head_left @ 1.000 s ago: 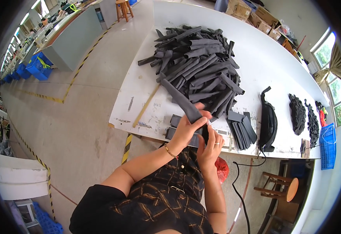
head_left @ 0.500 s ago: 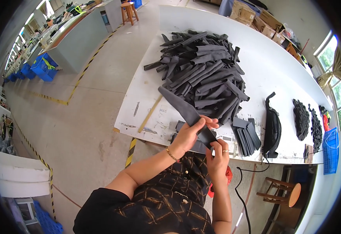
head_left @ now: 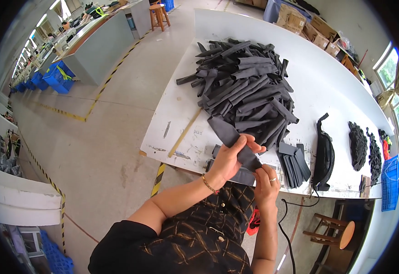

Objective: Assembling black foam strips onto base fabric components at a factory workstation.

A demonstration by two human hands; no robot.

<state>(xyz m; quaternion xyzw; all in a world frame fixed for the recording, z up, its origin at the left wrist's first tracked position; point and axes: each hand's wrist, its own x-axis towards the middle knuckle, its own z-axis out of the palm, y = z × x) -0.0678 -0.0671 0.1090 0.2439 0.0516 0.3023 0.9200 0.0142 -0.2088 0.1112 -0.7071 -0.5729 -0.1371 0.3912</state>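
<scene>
A dark grey fabric strip (head_left: 227,133) stretches between my two hands above the table's near edge. My left hand (head_left: 230,157) grips it around the middle, thumb on top and fingers beneath. Its near end is pinched in the fingertips of my right hand (head_left: 266,183). The far end of the strip points toward a large heap of similar dark fabric pieces (head_left: 249,91) on the white table (head_left: 174,118). More flat dark pieces (head_left: 233,172) lie at the edge, partly hidden behind my left hand. Just right of my hands sits a fanned stack of dark flat panels (head_left: 294,165).
A yellowish ruler (head_left: 185,132) lies left of the heap. To the right are a black waist bag (head_left: 323,153), bundles of black parts (head_left: 358,145) and a blue basket (head_left: 390,182) at the table's end. A wooden stool (head_left: 332,231) stands below; a black cord (head_left: 284,223) hangs nearby.
The strip's far end has swung nearer and shows more of its flat face. Both hands still hold it. The whole view has shifted slightly.
</scene>
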